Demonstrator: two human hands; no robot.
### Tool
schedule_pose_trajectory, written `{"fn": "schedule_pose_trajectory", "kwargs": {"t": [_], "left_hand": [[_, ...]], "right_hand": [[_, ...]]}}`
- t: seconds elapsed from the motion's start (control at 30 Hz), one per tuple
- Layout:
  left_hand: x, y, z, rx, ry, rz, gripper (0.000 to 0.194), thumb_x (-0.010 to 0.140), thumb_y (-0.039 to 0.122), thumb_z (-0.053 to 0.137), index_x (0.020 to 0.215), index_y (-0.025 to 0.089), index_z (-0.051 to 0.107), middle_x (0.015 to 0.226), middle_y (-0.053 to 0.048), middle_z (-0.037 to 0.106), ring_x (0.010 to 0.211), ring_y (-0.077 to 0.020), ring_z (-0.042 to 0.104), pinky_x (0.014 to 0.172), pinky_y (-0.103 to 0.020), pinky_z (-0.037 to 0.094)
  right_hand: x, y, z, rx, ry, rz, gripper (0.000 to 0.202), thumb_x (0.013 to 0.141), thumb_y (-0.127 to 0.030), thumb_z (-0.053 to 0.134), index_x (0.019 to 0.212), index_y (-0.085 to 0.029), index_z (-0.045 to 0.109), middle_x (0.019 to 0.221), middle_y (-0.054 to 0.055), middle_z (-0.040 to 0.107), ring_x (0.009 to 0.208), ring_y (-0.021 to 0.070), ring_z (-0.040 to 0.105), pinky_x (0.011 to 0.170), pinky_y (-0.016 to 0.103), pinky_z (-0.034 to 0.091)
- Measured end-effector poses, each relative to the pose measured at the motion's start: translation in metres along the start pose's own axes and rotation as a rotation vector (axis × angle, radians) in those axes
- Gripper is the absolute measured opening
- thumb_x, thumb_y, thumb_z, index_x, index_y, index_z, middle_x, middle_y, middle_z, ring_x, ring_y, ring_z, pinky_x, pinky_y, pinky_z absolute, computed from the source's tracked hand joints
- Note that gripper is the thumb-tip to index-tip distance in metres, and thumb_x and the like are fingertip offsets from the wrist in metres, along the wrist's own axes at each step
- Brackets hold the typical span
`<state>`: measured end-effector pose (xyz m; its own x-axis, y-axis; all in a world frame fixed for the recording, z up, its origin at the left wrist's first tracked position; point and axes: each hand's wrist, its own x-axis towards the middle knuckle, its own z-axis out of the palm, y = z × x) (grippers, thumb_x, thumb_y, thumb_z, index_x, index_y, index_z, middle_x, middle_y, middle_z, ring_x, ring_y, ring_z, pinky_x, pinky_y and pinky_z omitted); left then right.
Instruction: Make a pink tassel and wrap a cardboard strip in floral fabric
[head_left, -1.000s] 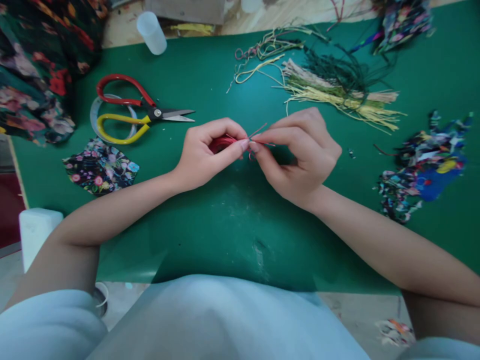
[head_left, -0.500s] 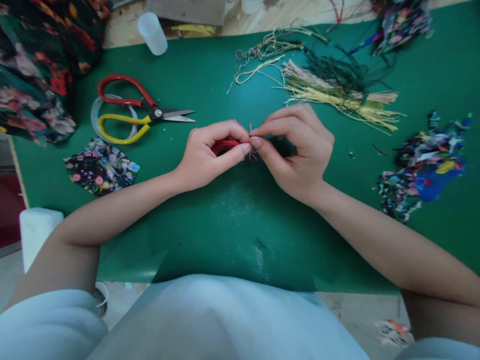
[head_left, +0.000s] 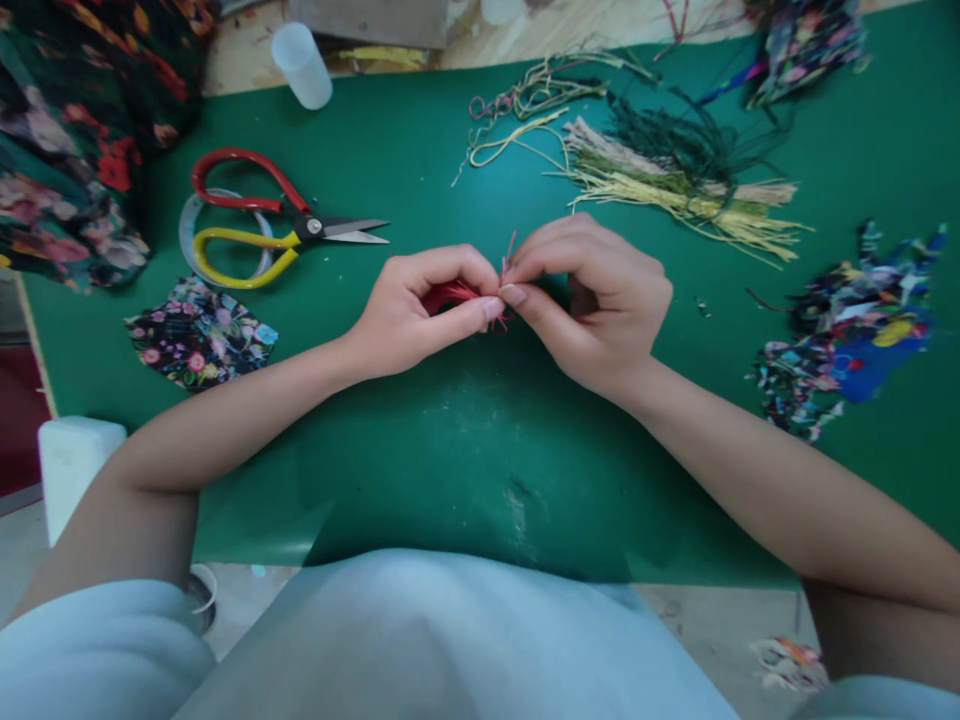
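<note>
A bundle of red strings (head_left: 451, 294) lies in the curl of my left hand (head_left: 431, 305), pinched between thumb and forefinger. Its thin ends stick out past the fingertips, some upward and some below. Close against it, my right hand (head_left: 596, 300) is closed, with thumb and forefinger pinching at the same strings. The fingertips of both hands nearly touch, so the exact point of grip is hidden. Left of my hands, scissors (head_left: 300, 228) with one red and one yellow handle lie with blades slightly apart, over a roll of clear tape (head_left: 193, 235).
Yellow, beige and dark green string bundles (head_left: 682, 190) lie at the back right. Floral fabric scraps (head_left: 847, 340) are on the right, another floral piece (head_left: 202, 335) on the left. A white plastic cup (head_left: 301, 66) and a dark floral cloth (head_left: 90, 140) stand farther back.
The string ends between my fingertips have shifted; one now points up higher, and the loop below has become loose ends. Both hands stay in nearly the same place.
</note>
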<state>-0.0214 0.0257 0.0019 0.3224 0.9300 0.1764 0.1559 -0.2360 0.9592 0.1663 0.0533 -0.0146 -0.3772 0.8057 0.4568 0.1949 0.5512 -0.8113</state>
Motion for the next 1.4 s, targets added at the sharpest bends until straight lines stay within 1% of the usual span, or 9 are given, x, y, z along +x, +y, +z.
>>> {"fn": "schedule_pose_trajectory", "kwargs": {"t": [0.13, 0.3, 0.43, 0.6, 0.73, 1.03, 1.17, 1.3, 1.4], "left_hand": [[0.002, 0.001, -0.001, -0.016, -0.013, -0.035, 0.035, 0.087, 0.053, 0.067, 0.075, 0.019, 0.065, 0.071, 0.002, 0.066, 0.064, -0.0094, 0.066, 0.058, -0.024, 0.053], [0.003, 0.001, -0.003, -0.033, -0.039, -0.054, 0.036, 0.086, 0.054, 0.067, 0.075, 0.020, 0.065, 0.070, 0.002, 0.067, 0.061, -0.0089, 0.064, 0.056, -0.024, 0.051], [0.003, 0.003, -0.003, -0.047, -0.061, -0.071, 0.037, 0.083, 0.055, 0.070, 0.073, 0.020, 0.064, 0.068, 0.001, 0.067, 0.061, -0.0100, 0.064, 0.055, -0.025, 0.050], [0.004, 0.004, -0.002, -0.052, -0.063, -0.090, 0.038, 0.083, 0.055, 0.070, 0.073, 0.020, 0.063, 0.068, 0.000, 0.067, 0.063, -0.0109, 0.065, 0.058, -0.025, 0.050], [0.004, 0.003, -0.001, -0.045, -0.057, -0.092, 0.038, 0.083, 0.056, 0.070, 0.075, 0.019, 0.063, 0.068, 0.000, 0.067, 0.065, -0.0113, 0.065, 0.060, -0.024, 0.051], [0.005, 0.005, 0.000, -0.067, -0.040, -0.088, 0.038, 0.084, 0.057, 0.068, 0.075, 0.021, 0.062, 0.072, 0.000, 0.066, 0.067, -0.0111, 0.064, 0.062, -0.026, 0.053], [0.005, 0.005, 0.000, -0.082, -0.038, -0.102, 0.039, 0.083, 0.058, 0.069, 0.073, 0.021, 0.061, 0.071, 0.000, 0.066, 0.066, -0.0109, 0.064, 0.061, -0.025, 0.053], [0.006, 0.005, 0.000, -0.095, -0.049, -0.116, 0.039, 0.081, 0.058, 0.071, 0.073, 0.021, 0.061, 0.069, 0.000, 0.066, 0.065, -0.0117, 0.064, 0.061, -0.026, 0.053], [0.006, 0.005, 0.000, -0.099, -0.059, -0.117, 0.039, 0.080, 0.058, 0.073, 0.073, 0.021, 0.062, 0.069, 0.000, 0.066, 0.066, -0.0124, 0.065, 0.061, -0.026, 0.053]], "right_hand": [[0.003, -0.001, -0.002, 0.006, 0.022, -0.053, 0.008, 0.087, -0.033, 0.070, 0.079, -0.034, 0.068, 0.073, -0.001, 0.070, 0.074, 0.0222, 0.068, 0.076, 0.045, 0.057], [0.004, -0.002, -0.001, -0.074, 0.057, -0.192, 0.008, 0.090, -0.028, 0.064, 0.083, -0.030, 0.066, 0.076, -0.001, 0.071, 0.072, 0.0188, 0.069, 0.070, 0.039, 0.058], [-0.001, -0.001, 0.000, -0.186, -0.008, -0.152, 0.014, 0.095, -0.036, 0.054, 0.085, -0.030, 0.062, 0.079, 0.002, 0.069, 0.078, 0.0205, 0.068, 0.073, 0.041, 0.058], [-0.008, 0.002, 0.001, -0.228, -0.074, -0.065, 0.025, 0.099, -0.045, 0.045, 0.087, -0.028, 0.059, 0.082, 0.004, 0.068, 0.085, 0.0214, 0.068, 0.079, 0.042, 0.058], [-0.009, 0.004, 0.001, -0.208, -0.053, -0.061, 0.027, 0.100, -0.047, 0.045, 0.088, -0.028, 0.060, 0.082, 0.004, 0.068, 0.084, 0.0208, 0.067, 0.079, 0.042, 0.058], [-0.003, 0.000, 0.004, -0.222, 0.082, -0.149, 0.013, 0.094, -0.037, 0.058, 0.085, -0.029, 0.061, 0.073, 0.000, 0.068, 0.069, 0.0183, 0.066, 0.069, 0.039, 0.056], [-0.003, -0.001, 0.005, -0.196, 0.168, -0.289, 0.004, 0.093, -0.032, 0.061, 0.090, -0.030, 0.062, 0.078, -0.001, 0.071, 0.069, 0.0178, 0.067, 0.066, 0.036, 0.055], [-0.006, -0.002, 0.004, -0.282, 0.107, -0.251, 0.009, 0.096, -0.030, 0.054, 0.092, -0.029, 0.062, 0.082, 0.000, 0.070, 0.075, 0.0179, 0.067, 0.071, 0.037, 0.055], [-0.007, -0.003, 0.004, -0.296, 0.114, -0.310, 0.006, 0.095, -0.022, 0.055, 0.095, -0.027, 0.058, 0.085, 0.000, 0.067, 0.077, 0.0170, 0.065, 0.070, 0.036, 0.054]]}}
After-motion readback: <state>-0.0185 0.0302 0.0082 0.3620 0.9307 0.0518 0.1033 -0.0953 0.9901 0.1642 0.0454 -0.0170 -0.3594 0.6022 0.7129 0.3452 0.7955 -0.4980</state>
